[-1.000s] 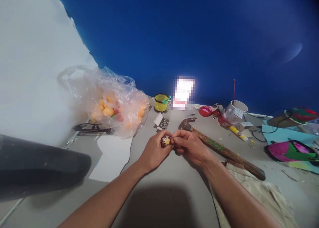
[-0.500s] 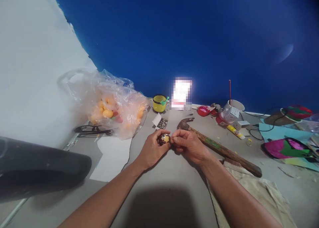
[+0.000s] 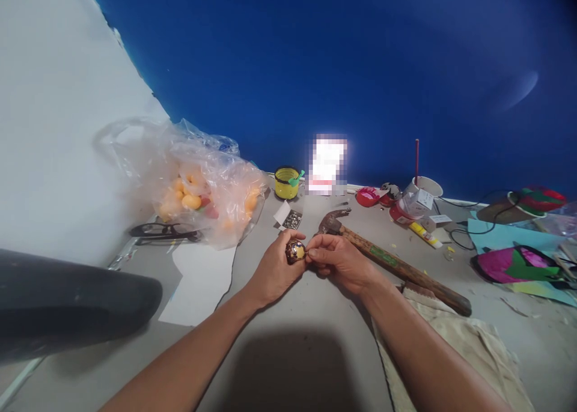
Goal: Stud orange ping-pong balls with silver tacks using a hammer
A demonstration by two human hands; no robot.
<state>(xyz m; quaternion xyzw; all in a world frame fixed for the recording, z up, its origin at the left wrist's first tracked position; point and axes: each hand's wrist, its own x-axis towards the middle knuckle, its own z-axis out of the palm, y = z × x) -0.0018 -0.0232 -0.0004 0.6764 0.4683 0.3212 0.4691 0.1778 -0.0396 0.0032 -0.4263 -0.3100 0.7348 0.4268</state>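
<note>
My left hand (image 3: 282, 266) wraps its fingers and thumb round a small ball (image 3: 296, 251), dark brown and yellow with shiny spots. Against the ball's right side, the thumb and forefinger of my right hand (image 3: 336, 257) are pinched together. Whatever lies between those fingertips is too small to make out. Just beyond the hands is a little open box (image 3: 292, 220) of small shiny metal pieces, its white flap raised. A claw hammer (image 3: 392, 262) with a worn wooden handle lies beside my right hand, its head pointing away from me.
A clear plastic bag (image 3: 225, 190) with orange and red things bulges at left, near black glasses (image 3: 164, 232). A dark cylinder (image 3: 76, 304) juts in. At the back stand a yellow pot (image 3: 286, 184) and a bright screen (image 3: 327, 163). Beige cloth (image 3: 460, 352) lies under my right forearm.
The view has shifted slightly. The ball has turned a little in my left hand, and its yellow patch shows differently. My right fingertips remain at its side.
</note>
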